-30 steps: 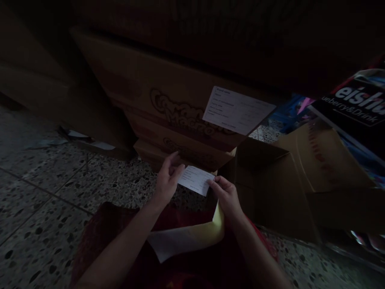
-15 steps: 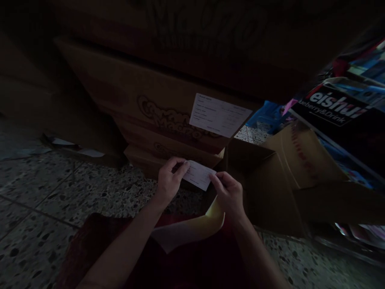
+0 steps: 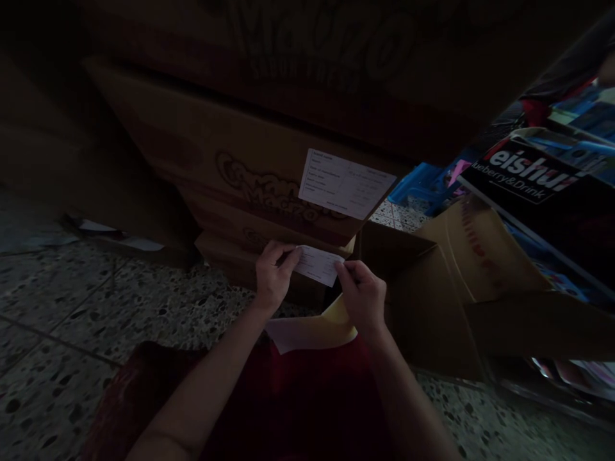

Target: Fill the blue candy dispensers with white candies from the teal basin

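Between my hands is a small white printed label (image 3: 318, 265), stretched out in front of the lower carton (image 3: 225, 255). My left hand (image 3: 275, 275) pinches its left end between thumb and fingers. With thumb and forefinger, my right hand (image 3: 361, 291) grips the right end. A curved sheet of backing paper (image 3: 307, 331), white and yellowish, hangs beneath my right hand; how it is held is hidden. A larger white label (image 3: 346, 184) is stuck on the carton (image 3: 192, 141) above, at its right side. I cannot tell whether the small label touches the lower carton.
Another printed carton (image 3: 307, 57) is stacked on top. To the right stands an open cardboard box (image 3: 427, 307) with its flaps out. Beyond it are a black printed carton (image 3: 538, 173) and blue plastic crates (image 3: 418, 186). Speckled tile floor (image 3: 57, 365) lies at the left.
Both hands have moved up slightly with the small label, bringing it higher across the lower carton. The backing paper has risen along with them.
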### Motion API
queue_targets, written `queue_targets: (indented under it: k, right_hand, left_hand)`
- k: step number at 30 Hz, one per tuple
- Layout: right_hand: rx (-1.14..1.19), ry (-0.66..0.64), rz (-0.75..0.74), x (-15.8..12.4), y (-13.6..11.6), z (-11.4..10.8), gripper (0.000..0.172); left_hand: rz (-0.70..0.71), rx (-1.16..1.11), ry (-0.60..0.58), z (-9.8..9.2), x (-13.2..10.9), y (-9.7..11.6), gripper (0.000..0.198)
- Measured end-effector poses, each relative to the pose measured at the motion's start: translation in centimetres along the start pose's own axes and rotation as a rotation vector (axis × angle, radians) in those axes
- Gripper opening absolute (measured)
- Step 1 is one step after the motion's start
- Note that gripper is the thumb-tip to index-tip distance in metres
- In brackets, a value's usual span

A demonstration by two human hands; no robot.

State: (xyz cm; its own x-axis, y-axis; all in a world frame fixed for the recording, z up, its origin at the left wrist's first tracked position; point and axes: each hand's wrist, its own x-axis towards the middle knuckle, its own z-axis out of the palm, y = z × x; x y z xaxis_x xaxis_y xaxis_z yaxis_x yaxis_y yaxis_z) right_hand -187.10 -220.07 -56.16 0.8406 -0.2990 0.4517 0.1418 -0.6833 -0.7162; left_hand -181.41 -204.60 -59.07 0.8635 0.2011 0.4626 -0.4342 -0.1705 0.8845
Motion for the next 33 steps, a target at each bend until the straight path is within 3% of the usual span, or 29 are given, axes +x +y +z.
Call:
queue_targets:
  k: [7, 10, 14, 17, 18, 20, 22, 23, 24, 26, 28, 29, 31, 33]
  right_hand:
    - [-0.149, 0.057, -0.010, 0.6, 0.7, 0.7, 0.031]
    - [-0.259, 0.084, 0.004, 1.0, 1.4, 0.7, 0.040]
    - [-0.277, 0.082, -0.008, 1.1, 1.8, 0.1, 0.044]
    - [-0.221, 0.083, -0.012, 1.0, 1.0, -0.5, 0.038]
    - [-0.191, 0.069, -0.019, 1.0, 0.7, -0.6, 0.036]
    - [-0.113, -0.012, -0.036, 0.9, 0.3, -0.4, 0.030]
    - [-0.016, -0.150, -0.016, 0.8, 0.7, 0.2, 0.027]
    - [0.010, -0.210, 0.016, 0.7, 1.2, 0.5, 0.026]
    - [0.008, -0.253, 0.063, 0.4, 1.9, 0.7, 0.025]
    - [-0.053, -0.278, 0.173, -0.3, 3.3, 0.9, 0.025]
    - [-0.073, -0.299, 0.233, -1.2, 4.2, 0.7, 0.028]
    - [-0.038, -0.332, 0.227, -1.5, 4.3, 0.7, 0.030]
    - [0.056, -0.392, 0.171, -1.6, 4.0, 0.7, 0.033]
    - [0.083, -0.392, 0.143, -1.2, 3.7, 1.0, 0.033]
  left_hand:
    - [0.107, 0.090, 0.069, 1.3, 0.1, -0.5, 0.011]
    - [0.061, 0.146, 0.162, 1.8, 0.3, -1.5, 0.015]
    - [-0.032, 0.183, 0.171, 0.9, 0.7, -2.0, 0.019]
    - [-0.081, 0.119, 0.192, -0.2, 0.6, -0.6, 0.015]
    - [-0.097, 0.058, 0.147, -0.5, 0.6, 0.0, 0.017]
    - [-0.150, -0.124, -0.102, -0.6, 0.7, 0.7, 0.023]
    - [-0.284, -0.337, -0.377, -0.7, 1.2, 0.0, 0.028]
    - [-0.384, -0.419, -0.434, -0.9, 1.6, -0.8, 0.031]
    - [-0.490, -0.466, -0.411, -1.3, 2.0, -1.8, 0.034]
    - [-0.640, -0.437, -0.208, -2.6, 2.5, -3.7, 0.037]
    - [-0.623, -0.300, -0.049, -3.8, 2.5, -4.5, 0.036]
    - [-0.562, -0.242, -0.048, -4.0, 2.4, -4.3, 0.035]
    - [-0.429, -0.249, -0.252, -3.2, 1.9, -3.0, 0.034]
    - [-0.380, -0.393, -0.598, -1.1, 1.5, -1.8, 0.038]
